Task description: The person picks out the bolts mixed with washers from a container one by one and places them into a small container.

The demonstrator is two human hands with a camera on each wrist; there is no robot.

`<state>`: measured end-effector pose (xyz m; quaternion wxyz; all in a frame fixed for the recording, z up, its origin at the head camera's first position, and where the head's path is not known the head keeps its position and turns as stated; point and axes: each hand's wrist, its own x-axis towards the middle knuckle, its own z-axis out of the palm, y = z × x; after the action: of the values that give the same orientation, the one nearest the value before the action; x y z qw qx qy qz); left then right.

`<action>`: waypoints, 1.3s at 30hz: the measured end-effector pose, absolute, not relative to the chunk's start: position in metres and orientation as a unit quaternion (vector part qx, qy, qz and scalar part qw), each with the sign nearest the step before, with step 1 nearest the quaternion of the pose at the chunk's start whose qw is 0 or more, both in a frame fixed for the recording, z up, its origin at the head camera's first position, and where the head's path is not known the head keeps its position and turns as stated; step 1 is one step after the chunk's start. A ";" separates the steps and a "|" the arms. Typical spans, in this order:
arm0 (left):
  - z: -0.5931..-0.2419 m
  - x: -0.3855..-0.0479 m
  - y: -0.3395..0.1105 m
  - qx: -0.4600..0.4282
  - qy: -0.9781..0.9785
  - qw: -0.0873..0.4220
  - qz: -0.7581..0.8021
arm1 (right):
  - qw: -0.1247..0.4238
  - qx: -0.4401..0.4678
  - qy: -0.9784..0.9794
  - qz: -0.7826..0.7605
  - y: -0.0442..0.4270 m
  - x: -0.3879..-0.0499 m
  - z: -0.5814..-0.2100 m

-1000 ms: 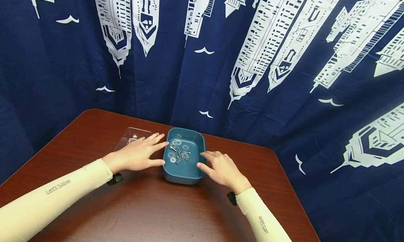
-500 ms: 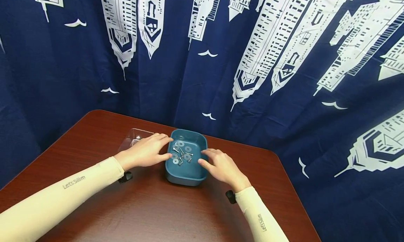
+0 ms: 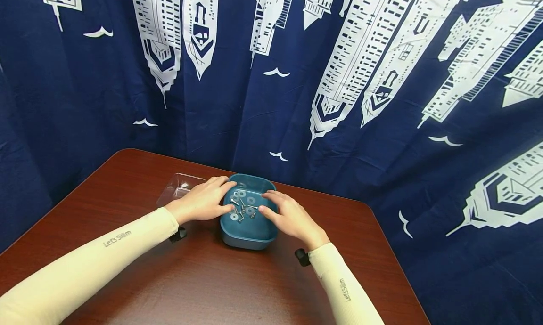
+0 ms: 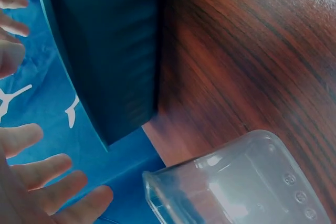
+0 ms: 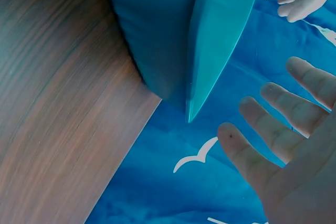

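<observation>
A blue-teal plastic bin stands on the table, with several small bolts and flat washers scattered over its floor. My left hand is above the bin's left rim, its fingers spread and holding nothing. Over the right rim, my right hand reaches inward with loosely bent fingers, also without an object. Both wrist views catch the bin's side from below its rim: the left hand and right hand appear apart from that wall there. The bin's contents are hidden in those two views.
A clear plastic container sits left of the bin, partly behind the left hand. The brown wooden table ends just behind the bin. A navy curtain with white building prints hangs beyond that edge.
My left hand has moved right, so its fingertips now reach over the bin. The right hand has shifted left over the opposite rim. The bin and its contents look the same.
</observation>
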<state>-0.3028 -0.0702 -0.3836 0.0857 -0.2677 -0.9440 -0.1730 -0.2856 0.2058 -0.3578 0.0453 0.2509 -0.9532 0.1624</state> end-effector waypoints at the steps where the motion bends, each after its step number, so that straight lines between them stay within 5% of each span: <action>1: -0.384 -0.304 -0.070 -0.264 -0.945 0.083 -0.173 | 0.045 0.250 -0.952 0.168 0.206 -0.286 -0.358; 22: -0.398 -0.319 -0.065 -0.257 -0.946 0.056 -0.189 | 0.049 0.296 -0.920 0.251 0.189 -0.300 -0.355; 39: -0.404 -0.325 -0.063 -0.251 -0.943 0.038 -0.213 | 0.037 0.246 -0.908 0.337 0.176 -0.323 -0.351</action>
<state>-0.3250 -0.0630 -0.4042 0.0381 -0.2510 -0.9435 -0.2130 -0.3232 0.1761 -0.3508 0.0372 0.2458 -0.9080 0.3373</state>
